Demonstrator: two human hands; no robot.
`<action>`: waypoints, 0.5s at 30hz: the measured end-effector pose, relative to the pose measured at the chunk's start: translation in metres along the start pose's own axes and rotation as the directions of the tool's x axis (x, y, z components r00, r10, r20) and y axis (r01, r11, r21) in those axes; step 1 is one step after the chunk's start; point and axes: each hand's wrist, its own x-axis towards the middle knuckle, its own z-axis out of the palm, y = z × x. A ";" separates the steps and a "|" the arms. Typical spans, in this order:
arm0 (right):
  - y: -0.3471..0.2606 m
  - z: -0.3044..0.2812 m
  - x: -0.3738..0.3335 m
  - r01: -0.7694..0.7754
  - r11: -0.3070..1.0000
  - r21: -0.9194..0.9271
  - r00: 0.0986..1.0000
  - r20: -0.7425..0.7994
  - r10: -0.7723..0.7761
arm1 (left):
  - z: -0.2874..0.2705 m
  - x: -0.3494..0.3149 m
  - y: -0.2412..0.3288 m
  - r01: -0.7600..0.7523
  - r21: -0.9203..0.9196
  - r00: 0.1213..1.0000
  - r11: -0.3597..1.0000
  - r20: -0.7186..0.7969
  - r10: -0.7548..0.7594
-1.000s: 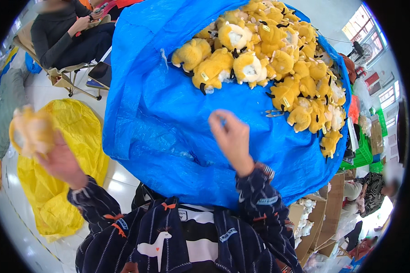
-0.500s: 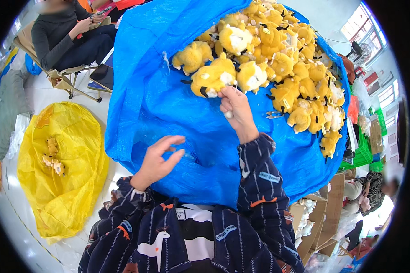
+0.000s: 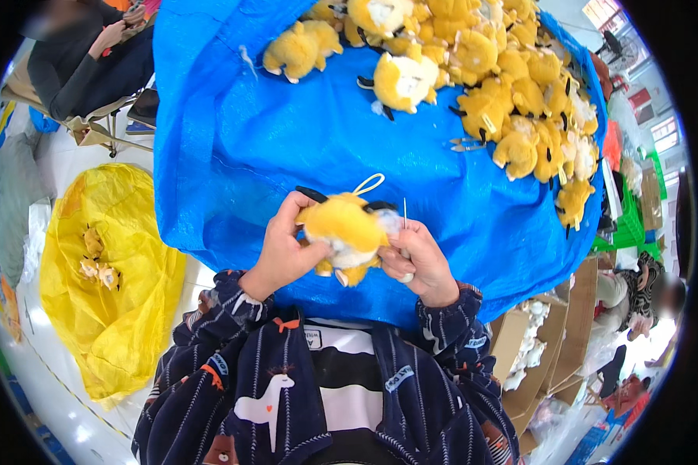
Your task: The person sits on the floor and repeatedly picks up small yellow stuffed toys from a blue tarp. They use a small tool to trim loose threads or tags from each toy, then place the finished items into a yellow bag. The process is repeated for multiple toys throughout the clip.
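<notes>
Both my hands hold one yellow plush toy (image 3: 347,229) with black ears, a white belly and a loop on top, just above the near edge of the blue tarp (image 3: 287,139). My left hand (image 3: 283,249) grips its left side. My right hand (image 3: 415,260) grips its right side and pinches a thin needle (image 3: 405,211) that points up. A pile of several similar yellow plush toys (image 3: 504,93) lies on the far right of the tarp.
A yellow bag (image 3: 112,279) lies open on the floor at my left with a few plush toys (image 3: 97,260) inside. A seated person (image 3: 77,58) is at the far left. Cardboard boxes (image 3: 535,341) stand at my right, and another person (image 3: 636,287) sits beyond them.
My left hand dropped a toy into the yellow bag and came back. My right hand took a toy from the pile and drew it near; now both hands hold it.
</notes>
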 end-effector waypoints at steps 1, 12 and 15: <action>0.002 0.001 -0.002 0.066 0.981 -0.184 0.992 -0.091 -0.083 | 0.003 0.000 -0.003 0.028 -0.004 0.999 1.000 -0.020 -0.029; 0.021 0.002 0.003 0.340 0.683 -0.647 0.779 -0.213 -0.590 | 0.009 -0.009 -0.027 0.105 -0.120 0.991 0.987 -0.075 -0.114; 0.011 -0.013 -0.002 0.187 0.792 -0.581 0.858 -0.295 -0.419 | -0.001 -0.010 -0.026 0.114 -0.253 0.985 0.961 -0.094 -0.142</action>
